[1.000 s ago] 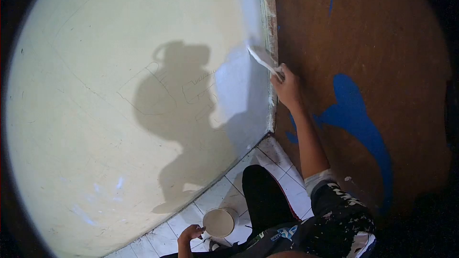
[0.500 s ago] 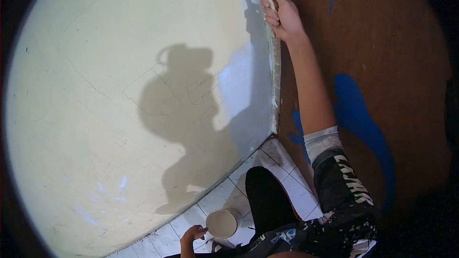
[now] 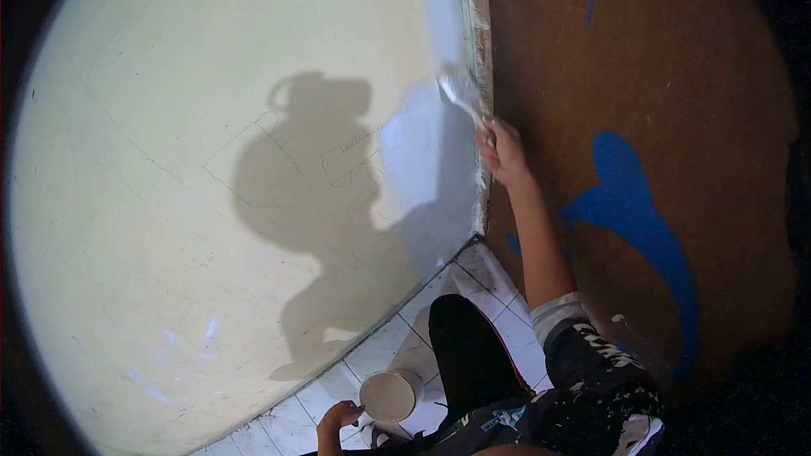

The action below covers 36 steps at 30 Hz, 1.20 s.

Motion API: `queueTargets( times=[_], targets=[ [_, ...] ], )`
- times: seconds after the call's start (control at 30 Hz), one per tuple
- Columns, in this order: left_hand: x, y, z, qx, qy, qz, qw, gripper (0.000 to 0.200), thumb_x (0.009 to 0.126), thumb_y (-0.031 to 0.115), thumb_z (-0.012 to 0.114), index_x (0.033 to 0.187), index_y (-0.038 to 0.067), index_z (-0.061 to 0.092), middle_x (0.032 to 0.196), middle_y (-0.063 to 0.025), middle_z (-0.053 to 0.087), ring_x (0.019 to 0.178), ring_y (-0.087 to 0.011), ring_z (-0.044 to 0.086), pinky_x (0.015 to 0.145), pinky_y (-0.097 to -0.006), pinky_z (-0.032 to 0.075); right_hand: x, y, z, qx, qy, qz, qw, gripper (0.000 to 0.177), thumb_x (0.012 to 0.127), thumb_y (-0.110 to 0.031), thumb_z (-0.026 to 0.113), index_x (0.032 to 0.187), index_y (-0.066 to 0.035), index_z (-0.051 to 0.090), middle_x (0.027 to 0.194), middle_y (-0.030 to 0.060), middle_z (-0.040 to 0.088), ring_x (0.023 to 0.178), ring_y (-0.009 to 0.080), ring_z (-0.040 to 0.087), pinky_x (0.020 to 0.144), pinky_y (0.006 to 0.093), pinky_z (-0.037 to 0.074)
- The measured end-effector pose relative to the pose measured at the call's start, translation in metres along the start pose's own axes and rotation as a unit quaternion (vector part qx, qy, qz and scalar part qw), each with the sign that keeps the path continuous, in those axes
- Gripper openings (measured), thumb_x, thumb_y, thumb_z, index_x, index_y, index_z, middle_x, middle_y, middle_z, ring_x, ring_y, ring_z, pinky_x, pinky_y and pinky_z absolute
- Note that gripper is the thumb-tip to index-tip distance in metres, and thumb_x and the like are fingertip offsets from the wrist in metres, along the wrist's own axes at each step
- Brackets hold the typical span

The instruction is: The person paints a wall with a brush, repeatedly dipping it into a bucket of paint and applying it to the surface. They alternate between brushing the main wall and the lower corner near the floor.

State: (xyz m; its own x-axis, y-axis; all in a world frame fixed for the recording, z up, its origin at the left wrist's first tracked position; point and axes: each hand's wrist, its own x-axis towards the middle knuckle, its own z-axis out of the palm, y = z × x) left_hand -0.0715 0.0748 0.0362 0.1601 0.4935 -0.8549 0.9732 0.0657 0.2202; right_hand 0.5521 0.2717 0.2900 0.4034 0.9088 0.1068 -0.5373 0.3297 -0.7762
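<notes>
My right hand (image 3: pixel 504 152) is closed round the handle of a wide paintbrush (image 3: pixel 461 91). The brush's whitish head lies against the wall (image 3: pixel 211 51), close to its right-hand edge. Fresh pale bluish-white paint (image 3: pixel 414 139) covers a strip along that edge and a patch below the brush; the rest of the wall is cream with pencil lines. Low down, my left hand (image 3: pixel 341 415) has its fingers curled at the rim of a round bucket (image 3: pixel 389 397), seemingly gripping it. The bucket looks light and beige inside.
A brown panel (image 3: pixel 591 76) with a blue dolphin-like shape (image 3: pixel 634 203) stands right of the wall edge. White floor tiles (image 3: pixel 372 350) run along the wall's foot. My bent knee (image 3: pixel 460 329) is beside the bucket. My shadow falls across the wall.
My right hand has brought the paintbrush down along the wall's edge, from the top of the view to just above the painted patch. My left hand stays at the bucket rim.
</notes>
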Motion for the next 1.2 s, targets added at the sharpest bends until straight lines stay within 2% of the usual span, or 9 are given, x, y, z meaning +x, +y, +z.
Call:
queueTargets(
  times=[0.1,0.2,0.27,0.33,0.4,0.53,0.8,1.13,1.2],
  targets=[
    [0.000,0.005,-0.001,-0.006,0.011,-0.009,1.000,0.059,0.088,0.054,0.052,0.099,-0.003,0.066,0.080,-0.0141,0.072,0.084,-0.0287,0.069,0.084,-0.0398,0.051,-0.020,0.017,-0.021,0.000,0.016,0.040,0.999,0.018,0.095,-0.025,0.054,0.091,-0.008,0.050,0.064,0.0006,0.049,0.037,0.0042,0.030,0.032,0.0213,0.023],
    [-0.010,0.013,-0.003,-0.013,0.017,-0.029,0.999,0.058,0.088,0.053,0.053,0.098,-0.003,0.066,0.080,-0.0145,0.072,0.084,-0.0283,0.069,0.084,-0.0391,0.051,-0.035,0.012,-0.023,-0.005,0.006,0.022,1.000,0.017,0.095,-0.024,0.053,0.091,-0.008,0.053,0.065,0.0004,0.051,0.038,0.0038,0.032,0.033,0.0206,0.025],
    [-0.005,0.012,-0.003,-0.011,0.023,-0.034,0.999,0.057,0.088,0.052,0.054,0.098,-0.002,0.066,0.080,-0.0145,0.072,0.084,-0.0280,0.069,0.085,-0.0386,0.050,-0.040,-0.009,0.004,-0.036,0.070,-0.022,0.997,0.016,0.095,-0.024,0.053,0.090,-0.009,0.055,0.066,0.0001,0.052,0.041,0.0030,0.035,0.034,0.0195,0.026],
    [0.004,-0.001,0.003,-0.034,0.001,-0.018,0.999,0.056,0.088,0.051,0.054,0.099,-0.002,0.065,0.079,-0.0140,0.072,0.084,-0.0270,0.069,0.084,-0.0377,0.050,-0.026,-0.033,0.033,-0.027,0.048,-0.074,0.996,0.017,0.096,-0.024,0.052,0.089,-0.010,0.057,0.067,-0.0005,0.053,0.043,0.0028,0.038,0.035,0.0187,0.029],
    [-0.001,0.004,0.001,-0.021,0.003,-0.020,1.000,0.056,0.088,0.051,0.054,0.100,-0.002,0.065,0.079,-0.0136,0.072,0.084,-0.0270,0.069,0.084,-0.0377,0.050,-0.003,-0.061,0.062,-0.020,-0.007,-0.114,0.993,0.018,0.099,-0.024,0.048,0.087,-0.011,0.051,0.063,-0.0027,0.044,0.043,0.0032,0.032,0.036,0.0207,0.023],
    [0.014,-0.006,0.003,-0.032,0.005,-0.039,0.999,0.056,0.088,0.051,0.054,0.102,-0.002,0.065,0.079,-0.0127,0.072,0.086,-0.0273,0.069,0.085,-0.0379,0.050,0.024,-0.080,0.081,0.006,-0.097,-0.095,0.991,0.017,0.099,-0.024,0.049,0.087,-0.012,0.049,0.064,-0.0029,0.044,0.042,0.0032,0.030,0.035,0.0208,0.021],
    [-0.001,0.005,-0.001,0.000,0.018,-0.040,0.999,0.054,0.090,0.051,0.052,0.100,0.000,0.065,0.079,-0.0128,0.072,0.088,-0.0277,0.068,0.086,-0.0388,0.049,0.011,-0.013,0.020,-0.004,0.022,-0.021,1.000,0.019,0.096,-0.024,0.055,0.083,-0.013,0.046,0.061,-0.0017,0.044,0.039,0.0030,0.029,0.034,0.0206,0.019],
    [-0.009,0.022,-0.007,0.017,0.044,-0.018,0.999,0.051,0.090,0.049,0.047,0.088,0.002,0.069,0.077,-0.0128,0.072,0.090,-0.0314,0.068,0.086,-0.0409,0.050,-0.057,0.047,-0.042,-0.030,0.068,0.052,0.996,0.017,0.096,-0.025,0.056,0.091,-0.009,0.050,0.064,-0.0006,0.049,0.041,0.0048,0.034,0.037,0.0225,0.028],
    [-0.004,0.016,-0.006,0.021,0.041,-0.012,0.999,0.051,0.090,0.048,0.048,0.088,0.002,0.069,0.077,-0.0127,0.072,0.089,-0.0312,0.068,0.086,-0.0408,0.050,-0.081,0.029,-0.029,-0.251,0.116,-0.043,0.960,0.016,0.096,-0.022,0.056,0.092,-0.007,0.050,0.069,0.0013,0.054,0.048,0.0071,0.044,0.043,0.0245,0.036]
  ],
)
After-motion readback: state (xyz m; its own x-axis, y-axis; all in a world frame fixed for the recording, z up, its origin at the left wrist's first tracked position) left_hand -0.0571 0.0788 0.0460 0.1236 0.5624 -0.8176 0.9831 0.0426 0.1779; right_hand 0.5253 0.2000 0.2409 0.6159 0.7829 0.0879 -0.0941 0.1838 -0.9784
